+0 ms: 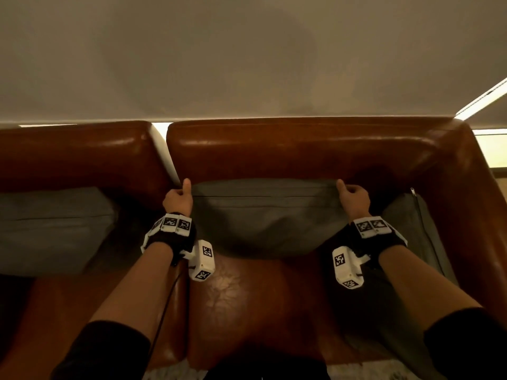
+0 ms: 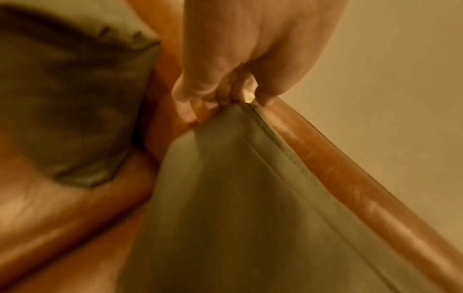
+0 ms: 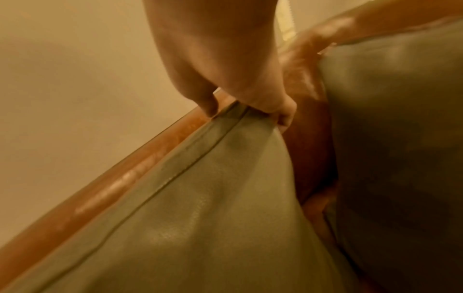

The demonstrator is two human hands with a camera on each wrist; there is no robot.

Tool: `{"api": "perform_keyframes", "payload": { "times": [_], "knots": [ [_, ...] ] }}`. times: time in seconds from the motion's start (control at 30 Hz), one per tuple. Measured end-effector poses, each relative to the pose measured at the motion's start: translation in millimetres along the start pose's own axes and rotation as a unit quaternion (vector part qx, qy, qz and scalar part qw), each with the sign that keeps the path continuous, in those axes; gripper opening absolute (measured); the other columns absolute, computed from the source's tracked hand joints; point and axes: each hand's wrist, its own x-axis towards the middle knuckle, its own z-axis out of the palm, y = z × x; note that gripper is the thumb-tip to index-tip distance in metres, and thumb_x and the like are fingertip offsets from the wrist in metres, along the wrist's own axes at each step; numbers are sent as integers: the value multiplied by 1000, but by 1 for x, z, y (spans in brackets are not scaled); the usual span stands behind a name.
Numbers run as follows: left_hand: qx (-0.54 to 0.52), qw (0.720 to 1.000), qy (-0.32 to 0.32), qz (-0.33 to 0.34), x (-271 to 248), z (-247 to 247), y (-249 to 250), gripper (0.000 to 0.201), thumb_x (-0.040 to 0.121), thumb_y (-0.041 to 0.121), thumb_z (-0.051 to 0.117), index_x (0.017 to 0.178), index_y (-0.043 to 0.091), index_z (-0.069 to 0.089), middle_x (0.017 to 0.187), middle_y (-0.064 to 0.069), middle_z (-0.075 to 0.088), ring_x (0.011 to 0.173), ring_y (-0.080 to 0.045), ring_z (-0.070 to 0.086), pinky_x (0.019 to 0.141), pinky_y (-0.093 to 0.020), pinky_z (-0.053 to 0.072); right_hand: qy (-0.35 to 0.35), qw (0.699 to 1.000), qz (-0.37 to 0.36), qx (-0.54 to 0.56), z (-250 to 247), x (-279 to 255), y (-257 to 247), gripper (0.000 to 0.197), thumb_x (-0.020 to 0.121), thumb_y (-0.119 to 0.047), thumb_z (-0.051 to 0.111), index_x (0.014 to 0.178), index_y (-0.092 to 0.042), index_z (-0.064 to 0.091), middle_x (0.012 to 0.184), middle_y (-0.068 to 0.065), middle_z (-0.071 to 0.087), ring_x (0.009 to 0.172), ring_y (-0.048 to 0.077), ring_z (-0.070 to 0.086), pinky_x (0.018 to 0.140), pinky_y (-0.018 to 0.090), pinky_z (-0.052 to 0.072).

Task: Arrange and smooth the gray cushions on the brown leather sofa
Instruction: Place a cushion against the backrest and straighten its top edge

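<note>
A gray cushion [image 1: 266, 215] stands upright against the backrest of the brown leather sofa [image 1: 301, 149], above the middle seat. My left hand [image 1: 179, 197] pinches its top left corner, thumb up. My right hand [image 1: 352, 196] pinches its top right corner. In the left wrist view the left hand [image 2: 225, 95] curls its fingers over the gray cushion [image 2: 238, 198] at the seam. In the right wrist view the right hand [image 3: 248, 99] grips the gray cushion [image 3: 200, 218] at its corner beside the sofa's top edge [image 3: 105, 190].
A second gray cushion [image 1: 52, 229] leans on the left seat section, and a third gray cushion [image 1: 411, 231] with a zipper stands against the right armrest [image 1: 477, 215]. A plain wall [image 1: 247, 50] rises behind the sofa. The seat [image 1: 247, 297] lies below the cushion.
</note>
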Motion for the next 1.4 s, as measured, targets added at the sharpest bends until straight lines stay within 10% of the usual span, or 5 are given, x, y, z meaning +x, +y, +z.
{"api": "perform_keyframes", "payload": {
  "times": [0.2, 0.4, 0.97, 1.1, 1.4],
  "knots": [
    [-47, 996, 18, 69, 5, -12, -6, 36, 97, 28, 48, 110, -3, 61, 115, -22, 62, 110, -35, 55, 94, -39, 41, -16, 998, 7, 65, -11, 5, -9, 24, 89, -34, 63, 95, -10, 66, 108, 16, 66, 104, 32, 63, 95, 47, 50],
    [-116, 992, -40, -12, 5, -12, -31, 46, 89, 42, 59, 120, 8, 57, 120, -13, 62, 113, -30, 57, 102, -45, 45, 32, 997, -20, -73, -11, -3, -3, 52, 94, -39, 54, 128, 0, 53, 135, 19, 50, 122, 33, 49, 99, 36, 40],
    [90, 993, -26, 72, -1, -24, -59, 44, 88, 21, 64, 123, -5, 57, 122, -23, 61, 118, -35, 55, 103, -36, 38, -127, 991, 34, 21, -26, -10, 48, 41, 87, -32, 66, 115, -2, 60, 113, 13, 64, 101, 24, 59, 75, 33, 48],
    [81, 990, 19, 111, -7, -18, -61, 34, 87, 14, 64, 114, -8, 62, 116, -26, 64, 113, -36, 57, 101, -37, 39, -56, 995, -55, -61, -22, 1, 64, 42, 81, -38, 70, 97, 1, 68, 101, 21, 70, 98, 35, 65, 90, 54, 51],
    [13, 988, 83, 131, -14, 13, -59, 48, 92, 14, 56, 135, -1, 42, 137, -24, 44, 128, -36, 43, 109, -41, 33, 102, 988, -84, -83, -3, -18, 47, 49, 89, -30, 63, 126, -1, 52, 130, 23, 50, 120, 38, 48, 103, 43, 38]
  ]
}}
